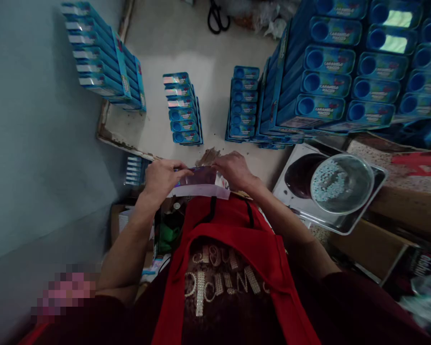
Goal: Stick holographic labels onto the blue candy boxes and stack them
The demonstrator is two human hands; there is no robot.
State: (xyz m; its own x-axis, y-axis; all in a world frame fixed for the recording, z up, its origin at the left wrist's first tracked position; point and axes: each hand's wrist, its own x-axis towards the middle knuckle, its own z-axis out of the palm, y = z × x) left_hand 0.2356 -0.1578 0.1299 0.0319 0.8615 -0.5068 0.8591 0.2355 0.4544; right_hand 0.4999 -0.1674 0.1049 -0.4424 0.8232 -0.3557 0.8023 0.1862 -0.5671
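Just in front of my red apron [233,218], both hands hold a flat, dark purple and white piece [200,177] that looks like a folded carton or film sleeve. Its exact kind is not clear. My left hand [163,178] pinches its upper left edge between thumb and fingers. At the other end, the fingers of my right hand [234,170] close on the upper right corner. A pale, translucent strip [201,191] hangs along its lower edge. Beyond the hands, a short stack of blue candy boxes [184,115] stands on the table.
More blue boxes rise in a tall stack [323,67] at the right, with a smaller stack [243,105] beside it. Another stack [104,57] leans by the left wall. Black scissors [218,18] lie at the back. A bowl [345,184] of small pale pieces rests on a tray [348,227].
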